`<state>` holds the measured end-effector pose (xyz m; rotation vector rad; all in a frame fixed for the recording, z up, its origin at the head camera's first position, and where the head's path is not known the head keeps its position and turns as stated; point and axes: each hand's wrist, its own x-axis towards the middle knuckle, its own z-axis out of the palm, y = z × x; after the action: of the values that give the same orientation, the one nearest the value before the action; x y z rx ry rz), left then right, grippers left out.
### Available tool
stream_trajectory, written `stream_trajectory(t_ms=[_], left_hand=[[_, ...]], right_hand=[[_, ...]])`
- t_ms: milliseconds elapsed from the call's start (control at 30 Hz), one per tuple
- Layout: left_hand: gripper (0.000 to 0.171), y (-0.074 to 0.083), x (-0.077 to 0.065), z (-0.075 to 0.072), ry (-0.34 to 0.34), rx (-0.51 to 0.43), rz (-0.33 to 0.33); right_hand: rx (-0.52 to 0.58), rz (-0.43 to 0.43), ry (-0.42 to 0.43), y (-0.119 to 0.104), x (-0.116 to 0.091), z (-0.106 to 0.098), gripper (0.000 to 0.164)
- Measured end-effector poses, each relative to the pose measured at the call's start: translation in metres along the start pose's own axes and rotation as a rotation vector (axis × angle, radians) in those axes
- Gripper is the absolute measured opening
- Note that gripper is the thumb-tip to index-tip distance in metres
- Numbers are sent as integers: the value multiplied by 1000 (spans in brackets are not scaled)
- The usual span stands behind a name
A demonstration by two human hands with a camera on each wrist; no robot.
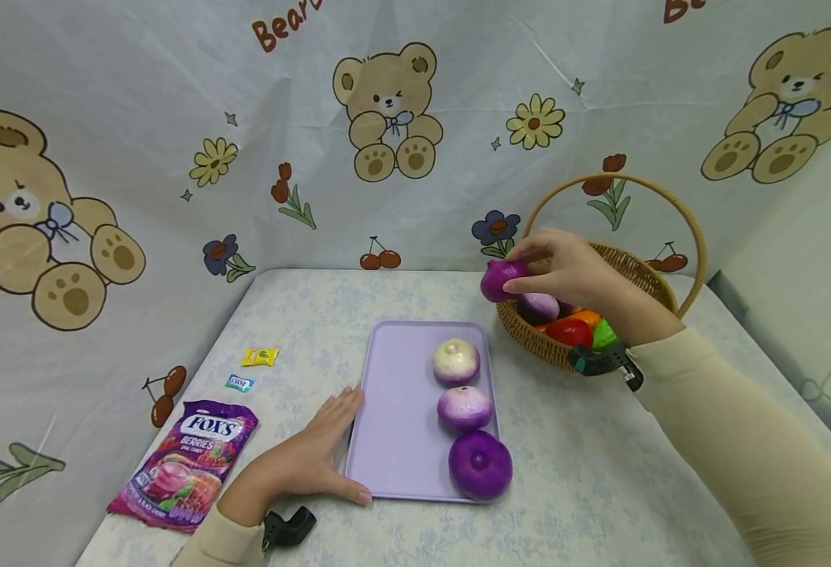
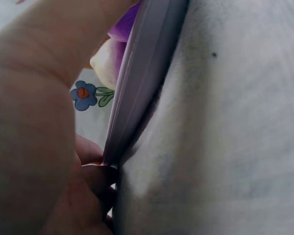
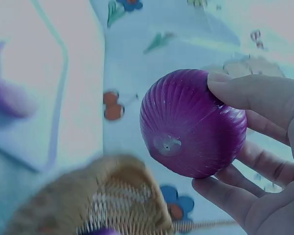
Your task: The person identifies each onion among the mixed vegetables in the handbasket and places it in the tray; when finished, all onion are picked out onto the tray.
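Observation:
My right hand (image 1: pixel 564 268) holds a purple onion (image 3: pixel 186 127) between thumb and fingers, above the left rim of a wicker basket (image 1: pixel 536 342). On the lilac tray (image 1: pixel 401 425) three onions stand in a column along the right side: a pale one (image 1: pixel 456 361) at the back, a purple-and-white one (image 1: pixel 465 408) in the middle and a deep purple one (image 1: pixel 480 465) in front, overlapping the tray's edge. At the tray's left edge rests my left hand (image 1: pixel 309 453), fingers extended and thumb at the near corner. The left wrist view shows its fingertips against the tray's side.
Inside the basket lie another purple onion (image 1: pixel 539 305), a red vegetable (image 1: pixel 569 332) and a green one (image 1: pixel 603 335); its tall handle (image 1: pixel 699 244) arches above. A purple candy bag (image 1: pixel 188 465), a yellow candy (image 1: pixel 260 357) and a blue one (image 1: pixel 239 383) lie on the left.

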<state>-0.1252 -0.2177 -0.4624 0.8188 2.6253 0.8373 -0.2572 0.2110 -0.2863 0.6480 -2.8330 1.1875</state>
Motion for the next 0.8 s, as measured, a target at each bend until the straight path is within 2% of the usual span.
stream_trajectory(t_ms=[100,233,367,433,667,800], left_hand=[[150,1,0,0,1,-3,1],[150,1,0,0,3,-4,-3],[150,2,-1,-1,1,-5,-13],[150,2,-1,-1,1,-7,-16],[150,1,0,0,3,-5,-8],[149,1,0,-1,5,-2,6]], right_hand=[[18,-64,-12,-9,-2,12,34],[129,-160,-55,-17,-5,36,33],[256,-255,-148,-22,-6,66,35],[273,-289,-190,-25,-6,80,35],[294,-338,-321,-39,-15,118,32],[294,-340,-352,-43,-19,134,32]])
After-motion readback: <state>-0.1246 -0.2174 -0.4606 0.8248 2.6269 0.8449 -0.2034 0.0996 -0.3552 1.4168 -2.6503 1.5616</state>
